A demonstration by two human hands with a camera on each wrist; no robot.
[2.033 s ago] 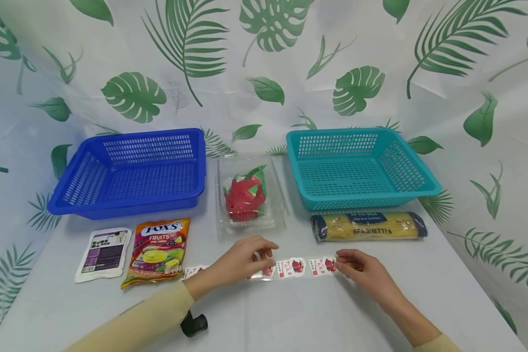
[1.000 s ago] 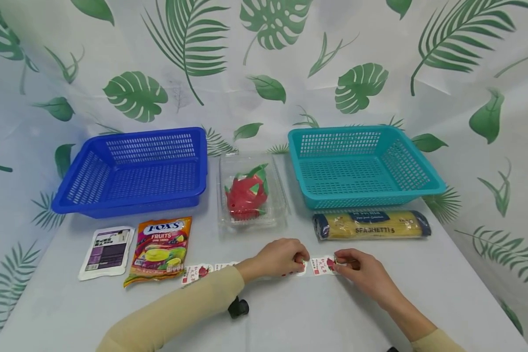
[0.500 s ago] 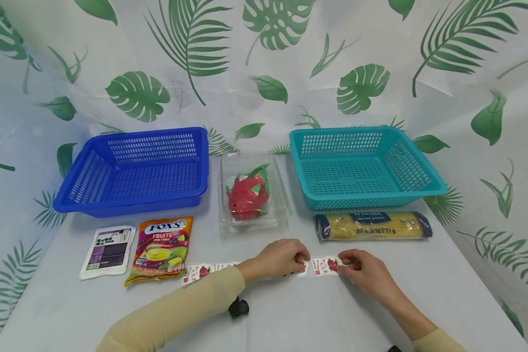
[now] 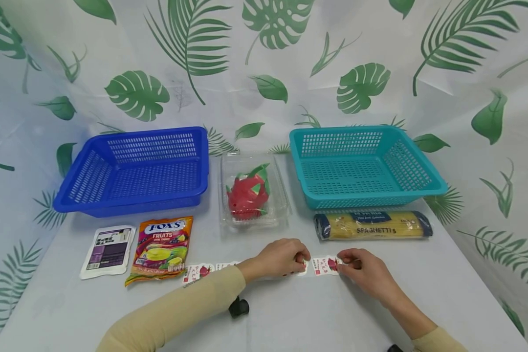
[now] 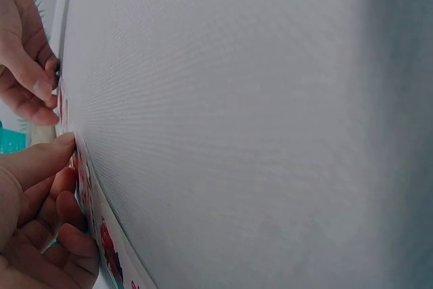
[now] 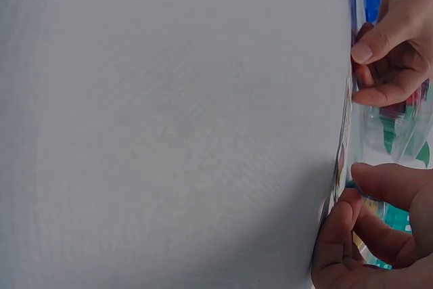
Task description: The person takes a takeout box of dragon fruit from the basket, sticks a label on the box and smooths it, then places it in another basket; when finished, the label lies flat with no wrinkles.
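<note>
A clear strip of white labels with red dragon fruit pictures (image 4: 323, 266) lies across the front middle of the table. My left hand (image 4: 277, 258) bends over the strip's middle and pinches it between thumb and fingers; in the left wrist view the thumb of this hand (image 5: 44, 221) lies at the strip's edge (image 5: 111, 252). At the strip's right end, my right hand (image 4: 367, 274) holds the last label by its edge, thumb and forefinger close together. The left forearm covers part of the strip. Behind it, a red dragon fruit (image 4: 248, 195) sits in a clear plastic box (image 4: 277, 188).
A blue basket (image 4: 132, 205) stands back left, a teal basket (image 4: 369, 200) back right. In front are a white and purple packet (image 4: 107, 252), a FOX'S candy bag (image 4: 160, 249) and a spaghetti pack (image 4: 371, 226). A small black object (image 4: 239, 308) shows beneath the left sleeve.
Since two seconds ago, my left hand has moved right along the label strip towards my right hand and come down on it. In the last second both hands have stayed nearly still.
</note>
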